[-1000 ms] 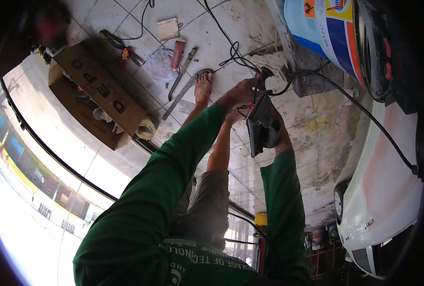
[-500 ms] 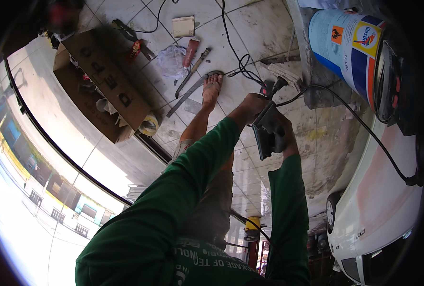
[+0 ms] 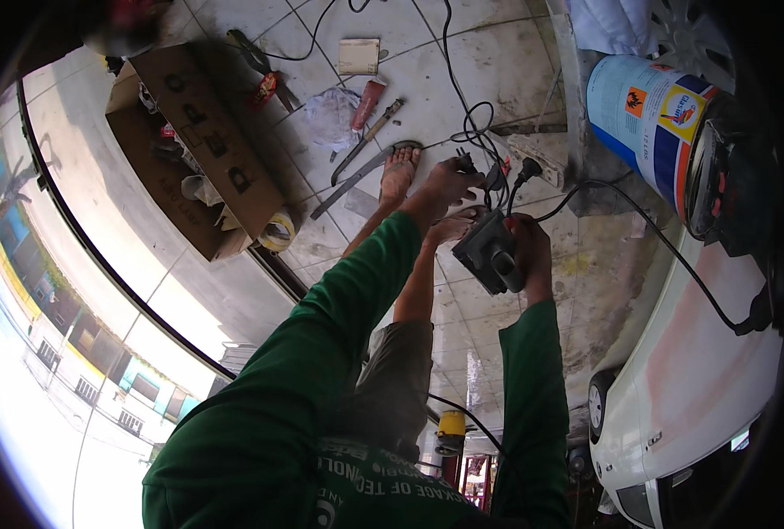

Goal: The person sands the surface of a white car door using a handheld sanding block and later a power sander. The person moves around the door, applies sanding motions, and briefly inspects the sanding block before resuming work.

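My right hand (image 3: 530, 251) grips a dark grey power tool (image 3: 489, 254) by its body, held above the tiled floor. My left hand (image 3: 449, 181) reaches past the tool and pinches the black plug end (image 3: 468, 164) of a black cable (image 3: 639, 220). A second black plug (image 3: 525, 167) stands just right of my left fingers. Both arms wear green sleeves. A bare foot (image 3: 399, 172) and leg show beneath my arms.
A brown cardboard box (image 3: 200, 150) with a tape roll (image 3: 276, 231) lies at the left. Hand tools (image 3: 367, 139) and a crumpled bag (image 3: 330, 116) lie on the tiles. A large blue and white drum (image 3: 665, 123) stands at the right, beside a white car (image 3: 700, 370).
The view has shifted, so the box and drum sit lower in the frame. My left hand has moved up off the tool to the plug; my right hand still holds the tool.
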A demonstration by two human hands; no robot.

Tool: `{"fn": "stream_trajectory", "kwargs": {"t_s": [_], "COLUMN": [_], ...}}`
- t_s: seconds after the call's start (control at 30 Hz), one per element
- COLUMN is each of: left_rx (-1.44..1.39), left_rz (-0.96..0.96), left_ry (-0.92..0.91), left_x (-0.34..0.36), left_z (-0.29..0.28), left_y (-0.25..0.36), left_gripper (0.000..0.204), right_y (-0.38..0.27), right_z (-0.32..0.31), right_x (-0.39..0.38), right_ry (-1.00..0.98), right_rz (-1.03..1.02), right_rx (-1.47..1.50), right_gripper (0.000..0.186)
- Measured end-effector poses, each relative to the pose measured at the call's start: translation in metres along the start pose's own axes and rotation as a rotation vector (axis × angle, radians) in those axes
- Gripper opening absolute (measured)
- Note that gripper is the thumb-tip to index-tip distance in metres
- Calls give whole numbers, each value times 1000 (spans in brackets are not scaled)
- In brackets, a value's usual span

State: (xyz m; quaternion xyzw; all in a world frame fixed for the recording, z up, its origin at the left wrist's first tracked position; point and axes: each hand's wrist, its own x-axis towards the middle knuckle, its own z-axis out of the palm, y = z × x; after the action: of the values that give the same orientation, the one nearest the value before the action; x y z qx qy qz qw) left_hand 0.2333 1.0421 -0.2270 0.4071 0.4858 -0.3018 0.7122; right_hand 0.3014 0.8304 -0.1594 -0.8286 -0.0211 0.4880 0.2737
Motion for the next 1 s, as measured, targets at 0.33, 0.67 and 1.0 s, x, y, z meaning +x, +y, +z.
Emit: {"fn": "stream_trajectory", "kwargs": {"t_s": [0.33,0.67,1.0], "left_rx": [-994,1090,-287], "left_rz": [1058,906,221], "left_ry": [270,1764,1084], "left_x": [-95,-303,-175], "left_z": [-324,-490,-418], "left_y": [186,105,-65], "left_gripper": [40,31,33], "right_y": [51,52,27], "right_z": [-21,-17,-6], "right_x": [-4,-8,-12], "right_ry": [87,76,51], "right_rz": [135,302,190], "right_rx": [36,341,372], "right_gripper": [29,25,31]}}
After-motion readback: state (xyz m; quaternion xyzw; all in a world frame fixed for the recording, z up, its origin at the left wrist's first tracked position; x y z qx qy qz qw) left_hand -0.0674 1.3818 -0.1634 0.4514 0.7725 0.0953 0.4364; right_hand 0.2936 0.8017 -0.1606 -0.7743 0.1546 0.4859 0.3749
